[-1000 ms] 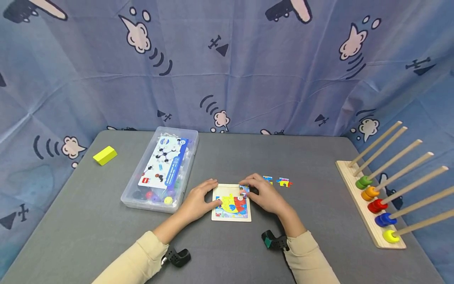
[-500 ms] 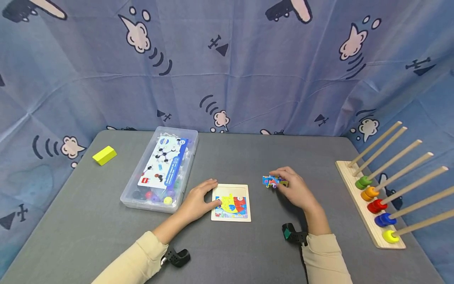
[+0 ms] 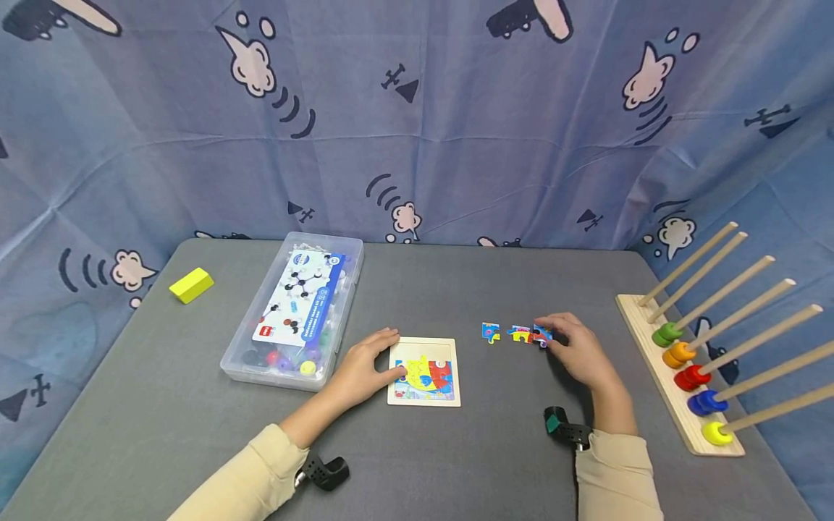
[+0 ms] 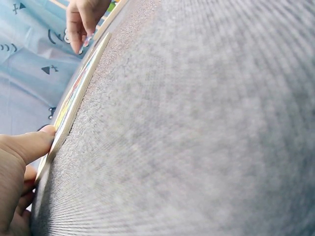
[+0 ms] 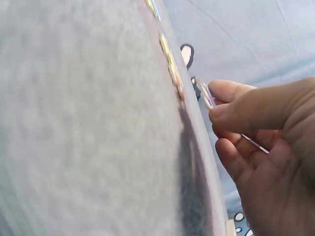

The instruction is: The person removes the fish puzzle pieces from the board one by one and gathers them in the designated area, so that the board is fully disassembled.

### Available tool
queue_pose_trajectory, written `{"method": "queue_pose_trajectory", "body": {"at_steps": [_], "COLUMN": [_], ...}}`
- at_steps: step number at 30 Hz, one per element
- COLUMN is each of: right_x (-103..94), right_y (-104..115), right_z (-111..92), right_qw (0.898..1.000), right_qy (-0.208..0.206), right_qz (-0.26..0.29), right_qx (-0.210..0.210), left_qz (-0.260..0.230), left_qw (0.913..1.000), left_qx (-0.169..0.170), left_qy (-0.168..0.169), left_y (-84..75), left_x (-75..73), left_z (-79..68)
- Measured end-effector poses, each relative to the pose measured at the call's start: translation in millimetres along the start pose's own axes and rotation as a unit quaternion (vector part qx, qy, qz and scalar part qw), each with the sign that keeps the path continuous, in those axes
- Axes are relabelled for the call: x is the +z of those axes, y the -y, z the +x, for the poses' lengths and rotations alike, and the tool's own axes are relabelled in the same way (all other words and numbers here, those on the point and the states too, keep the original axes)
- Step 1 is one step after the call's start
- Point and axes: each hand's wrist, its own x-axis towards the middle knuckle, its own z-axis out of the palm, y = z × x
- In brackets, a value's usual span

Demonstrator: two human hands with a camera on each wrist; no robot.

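A small wooden jigsaw puzzle tray (image 3: 457, 376) lies on the grey table, its lower part filled with yellow, red and blue pieces and its upper strip bare wood. My left hand (image 3: 363, 370) holds the tray's left edge, thumb on top and fingers at the side, as the left wrist view shows. To the right, my right hand (image 3: 584, 352) pinches a blue and red puzzle piece (image 5: 205, 93) between thumb and fingers, raised off the table. Left of that hand lie a yellow and red puzzle piece (image 3: 519, 333) and a blue puzzle piece (image 3: 491, 332).
A clear plastic box (image 3: 237, 373) with a molecular model label stands left of the tray. Farther left lies a yellow block (image 3: 192, 285). On the right is a wooden peg rack (image 3: 700, 420) with coloured rings. A blue printed curtain (image 3: 456, 145) hangs behind the table.
My right hand has gone from the tray's upper right corner out to the right, past the two loose pieces, carrying the blue and red puzzle piece. My left hand has stayed put.
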Motion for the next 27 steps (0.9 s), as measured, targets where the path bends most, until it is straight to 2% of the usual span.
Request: {"method": "queue_pose_trajectory", "body": {"at_steps": [9, 21, 27], "right_x": [-1.1, 2.7, 2.5], "right_y": [-15.1, -21.2, -18.8], "right_z": [-3.6, -2.3, -4.3], "right_qw": [1.000, 1.000, 1.000], "right_qy": [-0.017, -0.009, -0.025], "right_qz": [-0.008, -0.007, 0.003], "right_qx": [0.017, 0.022, 0.015], "left_qz": [-0.001, -0.002, 0.001], "left_qw": [1.0000, 1.0000, 1.0000], "left_qx": [-0.001, -0.001, -0.002], "left_qy": [0.000, 0.003, 0.007], "left_y": [-0.3, -0.4, -0.4], "left_x": [-0.1, -0.9, -1.2], "left_z": [0.1, 0.5, -0.4]}}
